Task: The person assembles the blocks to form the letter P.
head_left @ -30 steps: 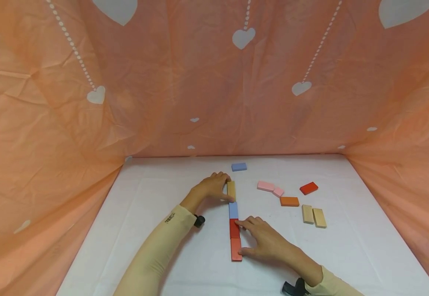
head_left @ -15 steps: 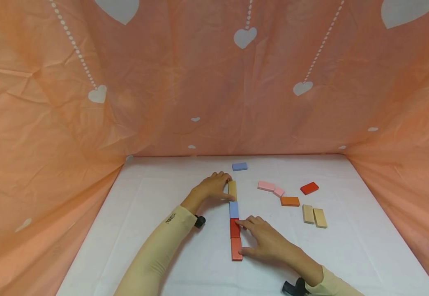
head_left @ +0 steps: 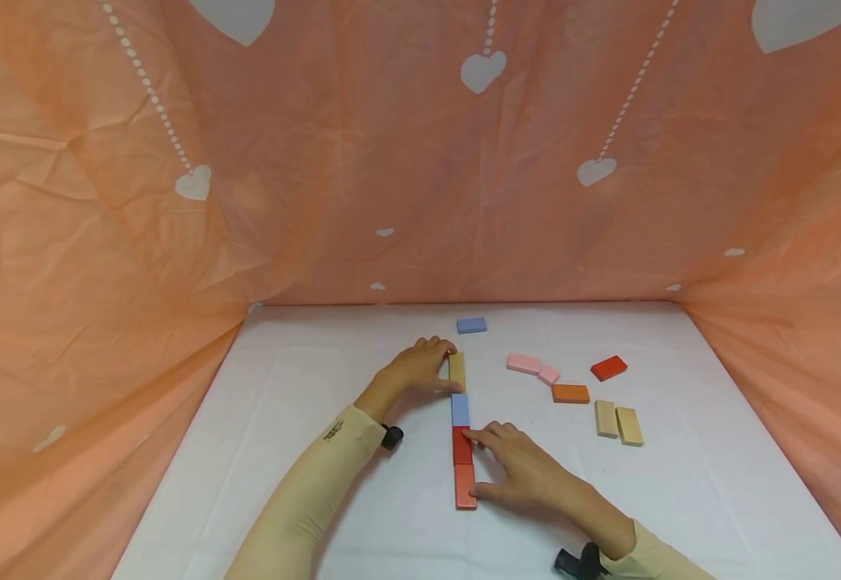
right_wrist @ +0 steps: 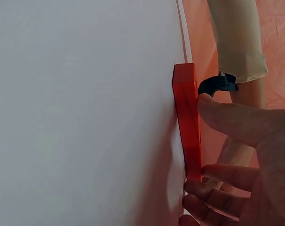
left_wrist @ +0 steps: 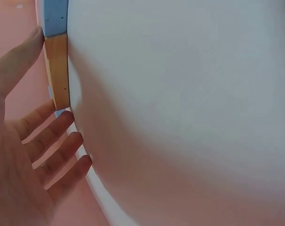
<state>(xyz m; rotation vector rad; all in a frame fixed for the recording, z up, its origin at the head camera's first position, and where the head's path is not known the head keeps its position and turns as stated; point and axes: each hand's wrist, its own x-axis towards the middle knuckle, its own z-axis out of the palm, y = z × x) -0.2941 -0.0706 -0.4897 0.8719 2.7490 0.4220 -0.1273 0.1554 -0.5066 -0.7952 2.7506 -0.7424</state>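
A straight line of flat blocks runs away from me over the white table: a lighter red block point(head_left: 466, 486) nearest, then a darker red block point(head_left: 462, 445), a light blue block point(head_left: 460, 410) and a natural wood block point(head_left: 457, 373) at the far end. My left hand point(head_left: 417, 366) spans the wood block, thumb at its near end and a fingertip at its far end, as the left wrist view also shows. With thumb and index finger spread, my right hand point(head_left: 518, 467) touches the right side of the two red blocks point(right_wrist: 187, 110).
Off the far end lies a blue block point(head_left: 472, 325). To the right are two pink blocks point(head_left: 524, 363), an orange block point(head_left: 570, 394), a red block point(head_left: 609, 368) and two wood blocks point(head_left: 618, 423). An orange curtain point(head_left: 420, 201) encloses the table.
Both hands and the blocks keep their places relative to each other. Only the head view has shifted slightly.
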